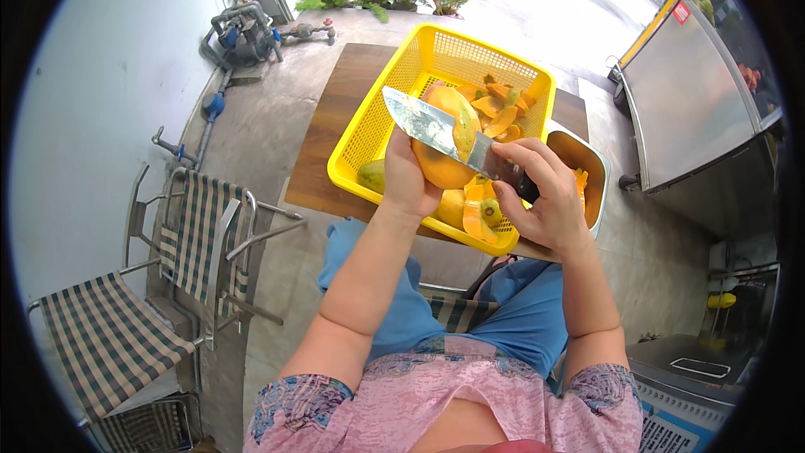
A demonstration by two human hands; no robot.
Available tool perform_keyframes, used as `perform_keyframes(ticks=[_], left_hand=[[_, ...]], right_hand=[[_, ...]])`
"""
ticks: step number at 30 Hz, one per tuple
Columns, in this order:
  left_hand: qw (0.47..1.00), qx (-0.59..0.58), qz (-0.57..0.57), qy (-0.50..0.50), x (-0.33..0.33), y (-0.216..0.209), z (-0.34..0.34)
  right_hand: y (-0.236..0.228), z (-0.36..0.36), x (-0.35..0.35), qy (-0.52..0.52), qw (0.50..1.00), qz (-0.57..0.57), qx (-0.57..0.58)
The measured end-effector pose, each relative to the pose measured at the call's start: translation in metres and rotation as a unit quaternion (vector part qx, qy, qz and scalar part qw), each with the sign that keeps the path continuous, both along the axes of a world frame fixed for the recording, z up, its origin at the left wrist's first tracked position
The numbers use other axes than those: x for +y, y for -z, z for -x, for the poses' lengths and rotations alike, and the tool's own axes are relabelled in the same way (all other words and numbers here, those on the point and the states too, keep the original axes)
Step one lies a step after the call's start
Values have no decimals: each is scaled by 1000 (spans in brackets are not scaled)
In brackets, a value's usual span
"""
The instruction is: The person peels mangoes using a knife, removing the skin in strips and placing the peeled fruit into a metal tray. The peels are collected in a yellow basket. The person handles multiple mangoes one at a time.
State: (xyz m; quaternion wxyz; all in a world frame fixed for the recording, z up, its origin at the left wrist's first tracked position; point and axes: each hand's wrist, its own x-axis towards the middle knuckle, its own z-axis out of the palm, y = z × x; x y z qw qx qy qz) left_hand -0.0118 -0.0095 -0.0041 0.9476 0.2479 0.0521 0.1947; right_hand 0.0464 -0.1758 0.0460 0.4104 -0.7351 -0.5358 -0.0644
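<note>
A: Describe the papaya (440,164).

B: It is a large, oval fruit with smooth orange-yellow flesh exposed over most of its surface. One narrow strip of green skin runs down the side facing the blade. It is held in the air just above the near edge of the yellow basket (377,117).

A: What supports it?

B: The left hand (407,184) cups it from the left and from below, fingers clamped around the fruit. The right hand (545,197) grips the dark handle of the knife (428,127), fingers closed around that handle. The blade is broad, flat, grey metal, mottled along its face, and it lies across the upper part of the papaya, touching the green strip.

A: Describe the basket.

B: Rectangular, rigid yellow plastic, with perforated mesh walls and floor. Inside it, at the far right corner, lie curled orange and green peel strips (499,109). At the near edge lie a green unpeeled fruit (373,174) and more orange pieces.

A: What is beside the basket?

B: A shiny steel tray (583,159) touches its right side and holds orange pieces. Both rest on a dark wooden tabletop (335,117). Well to the left of the basket stand folding chairs (109,335) with checked fabric seats and metal tube frames.
</note>
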Motion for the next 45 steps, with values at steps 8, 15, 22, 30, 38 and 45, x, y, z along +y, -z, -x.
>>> perform_keyframes(ticks=[8,15,22,30,38,45], left_hand=[[999,22,-15,41,-1,4,-1],[996,1,-9,92,7,-3,5],[992,2,-27,124,12,-3,10],[988,-19,60,143,21,7,5],[986,-11,120,113,25,2,4],[982,-36,123,138,26,8,1]], right_hand=[[-2,-7,-2,-5,1000,-13,5],[1,-13,-11,-10,998,3,54],[1,-30,-11,33,995,25,86],[9,-95,4,187,958,202,-78],[19,-116,13,238,915,277,-169],[27,-130,10,239,889,300,-249]])
